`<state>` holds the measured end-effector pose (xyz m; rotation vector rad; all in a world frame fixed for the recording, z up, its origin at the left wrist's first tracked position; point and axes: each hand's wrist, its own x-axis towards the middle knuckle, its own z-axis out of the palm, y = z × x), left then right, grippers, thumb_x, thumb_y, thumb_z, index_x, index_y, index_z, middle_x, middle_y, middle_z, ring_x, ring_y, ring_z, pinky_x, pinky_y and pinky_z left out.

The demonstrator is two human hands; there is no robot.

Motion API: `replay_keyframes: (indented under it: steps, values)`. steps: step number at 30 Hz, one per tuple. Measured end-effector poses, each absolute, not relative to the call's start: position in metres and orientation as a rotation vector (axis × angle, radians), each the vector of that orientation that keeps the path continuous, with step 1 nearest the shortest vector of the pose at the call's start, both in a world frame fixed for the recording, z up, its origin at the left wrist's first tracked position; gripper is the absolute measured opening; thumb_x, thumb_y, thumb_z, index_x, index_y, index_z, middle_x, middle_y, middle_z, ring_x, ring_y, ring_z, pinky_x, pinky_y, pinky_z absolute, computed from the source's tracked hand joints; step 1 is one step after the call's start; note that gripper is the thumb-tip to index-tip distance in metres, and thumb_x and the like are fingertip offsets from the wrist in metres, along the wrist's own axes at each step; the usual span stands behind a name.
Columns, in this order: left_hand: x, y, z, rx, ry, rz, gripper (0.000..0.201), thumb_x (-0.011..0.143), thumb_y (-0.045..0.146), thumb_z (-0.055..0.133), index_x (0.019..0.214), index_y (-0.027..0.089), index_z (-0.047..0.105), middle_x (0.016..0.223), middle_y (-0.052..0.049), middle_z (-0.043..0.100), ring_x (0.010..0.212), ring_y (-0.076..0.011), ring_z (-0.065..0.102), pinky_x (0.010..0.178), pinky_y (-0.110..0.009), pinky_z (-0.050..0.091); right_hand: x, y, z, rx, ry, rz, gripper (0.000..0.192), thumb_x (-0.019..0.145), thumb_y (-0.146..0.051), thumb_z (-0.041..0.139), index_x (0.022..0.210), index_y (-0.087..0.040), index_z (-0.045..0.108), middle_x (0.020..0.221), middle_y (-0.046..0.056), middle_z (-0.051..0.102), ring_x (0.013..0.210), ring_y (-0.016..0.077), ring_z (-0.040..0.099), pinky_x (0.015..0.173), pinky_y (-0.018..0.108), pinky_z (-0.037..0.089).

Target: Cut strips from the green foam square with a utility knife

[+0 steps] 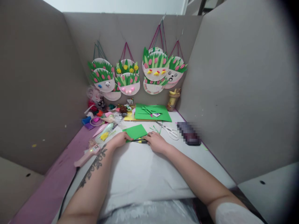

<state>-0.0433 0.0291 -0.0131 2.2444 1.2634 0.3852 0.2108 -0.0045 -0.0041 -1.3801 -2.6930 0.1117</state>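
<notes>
A small piece of green paper lies on the white table in front of me. My left hand grips its lower left edge with fingers bent and thumb on the paper. At its right corner, my right hand has the paper's edge under its closed fingertips. Black-and-yellow pen-like tools lie just below the paper, between both hands; their exact kind is unclear. White-handled scissors rest to the right of my right hand, near thin green paper strips.
Larger green sheets with cut pieces lie at the back. A pink glue gun and mixed craft supplies sit left. A blurred dark phone-like object and a yellow cup stand right. Decorated paper-plate baskets hang on the grey partition.
</notes>
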Motion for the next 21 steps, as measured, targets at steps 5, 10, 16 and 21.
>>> replay_keyframes:
  steps: [5, 10, 16, 21]
  values:
    - [-0.047, 0.036, -0.019, 2.252, 1.265, 0.384, 0.028, 0.080, 0.032, 0.051, 0.088, 0.020, 0.076, 0.084, -0.006, 0.066, 0.074, -0.0178, 0.053, 0.074, -0.028, 0.040, 0.206, -0.006, -0.004, -1.372, -2.711, 0.078, 0.040, 0.085, -0.019, 0.047, 0.124, -0.023, 0.057, 0.102, 0.011, 0.061, 0.097, 0.0255, 0.049, 0.082, 0.035, 0.035]
    - [-0.049, 0.040, -0.023, 2.274, 1.212, 0.361, 0.031, 0.082, 0.033, 0.048, 0.088, 0.021, 0.076, 0.088, -0.006, 0.066, 0.077, -0.0193, 0.053, 0.077, -0.030, 0.039, 0.204, -0.008, -0.003, -1.369, -2.716, 0.053, 0.040, 0.086, -0.019, 0.047, 0.124, -0.023, 0.057, 0.101, 0.011, 0.061, 0.096, 0.0254, 0.050, 0.080, 0.034, 0.036]
    - [-0.049, 0.041, -0.024, 2.262, 1.251, 0.333, 0.034, 0.083, 0.040, 0.049, 0.090, 0.021, 0.075, 0.090, -0.006, 0.066, 0.077, -0.0198, 0.052, 0.076, -0.031, 0.038, 0.203, -0.012, 0.000, -1.354, -2.731, 0.061, 0.039, 0.086, -0.019, 0.045, 0.124, -0.023, 0.057, 0.101, 0.011, 0.061, 0.095, 0.0251, 0.051, 0.080, 0.034, 0.036]
    - [-0.048, 0.041, -0.022, 2.171, 1.248, 0.358, 0.032, 0.079, 0.040, 0.052, 0.090, 0.021, 0.076, 0.089, -0.006, 0.067, 0.079, -0.0209, 0.053, 0.080, -0.033, 0.039, 0.196, -0.016, 0.004, -1.379, -2.768, 0.072, 0.039, 0.087, -0.022, 0.045, 0.125, -0.022, 0.055, 0.102, 0.012, 0.061, 0.097, 0.0249, 0.051, 0.082, 0.033, 0.037]
